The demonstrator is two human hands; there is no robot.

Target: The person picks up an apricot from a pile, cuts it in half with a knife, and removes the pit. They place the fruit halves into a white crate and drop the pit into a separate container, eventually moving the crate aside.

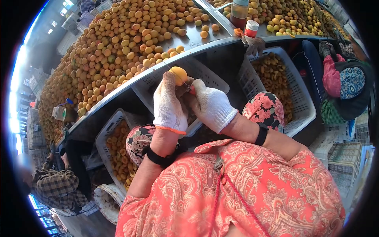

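Observation:
My left hand (pixel 170 102), in a white knit glove with an orange cuff edge and stained fingertips, is closed around a yellow-orange apricot (pixel 179 75). Close against it, my right hand (pixel 212 103), gloved the same way, grips a small red-handled tool (pixel 192 90). A thin metal part of that tool shows beside the fruit; its exact shape is too small to make out. Both hands are above a white plastic crate (pixel 215 76) that they partly hide, just in front of the metal table edge (pixel 158 68).
Whole apricots (pixel 118 47) are heaped on the metal table (pixel 193 36). Crates of cut fruit stand at left (pixel 118 152) and right (pixel 276 75). A jar (pixel 239 14) and a red bottle (pixel 251 28) stand near the divider. Co-workers sit at left (pixel 55 187) and right (pixel 347 81). A white bucket (pixel 107 201) is lower left.

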